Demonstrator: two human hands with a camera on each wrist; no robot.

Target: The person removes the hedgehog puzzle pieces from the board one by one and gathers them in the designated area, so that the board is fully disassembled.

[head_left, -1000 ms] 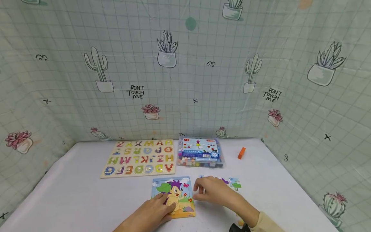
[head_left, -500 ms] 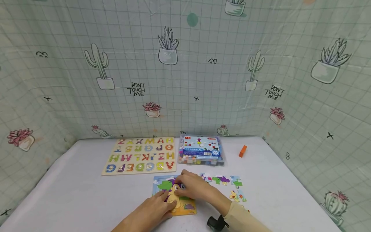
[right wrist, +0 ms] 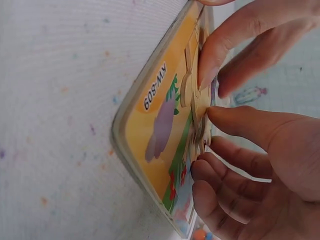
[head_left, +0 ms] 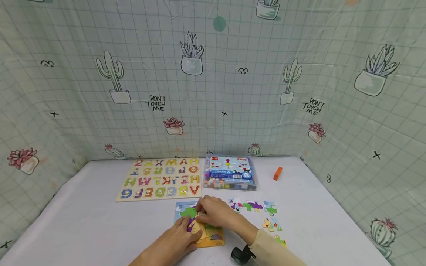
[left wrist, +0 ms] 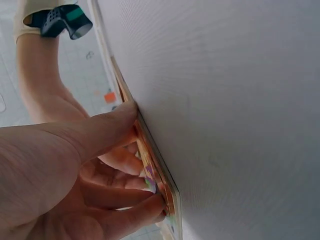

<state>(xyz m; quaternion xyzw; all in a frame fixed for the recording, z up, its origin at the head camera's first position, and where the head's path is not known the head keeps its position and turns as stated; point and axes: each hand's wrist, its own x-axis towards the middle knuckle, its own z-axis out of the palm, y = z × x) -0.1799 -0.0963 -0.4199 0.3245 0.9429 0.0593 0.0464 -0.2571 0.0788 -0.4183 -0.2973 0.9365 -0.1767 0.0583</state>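
A cartoon hedgehog jigsaw puzzle in a wooden tray (head_left: pixel 216 243) lies flat before me in the head view. My left hand (head_left: pixel 174 236) rests on its left part, fingers and thumb pressing on the picture. In the left wrist view the left thumb (left wrist: pixel 117 122) lies at the tray's edge. Over the puzzle's middle, my right hand (head_left: pixel 214 211) has its fingers curled, the thumb and fingertips pinching a puzzle piece (right wrist: pixel 204 129) right at the picture. Some pieces of the yellow body sit slightly raised in the right wrist view. The right hand covers the hedgehog's face.
Several loose puzzle pieces (head_left: pixel 253 205) lie to the right of the tray. Behind stand a wooden alphabet board (head_left: pixel 149 181) and a clear box of coloured parts (head_left: pixel 229 173). An orange block (head_left: pixel 277 173) lies at the back right. A patterned cloth (head_left: pixel 224 92) encloses the table.
My right hand has moved left from beside the tray onto the puzzle, then slightly further left over the hedgehog. The left hand stays pressed on the puzzle.
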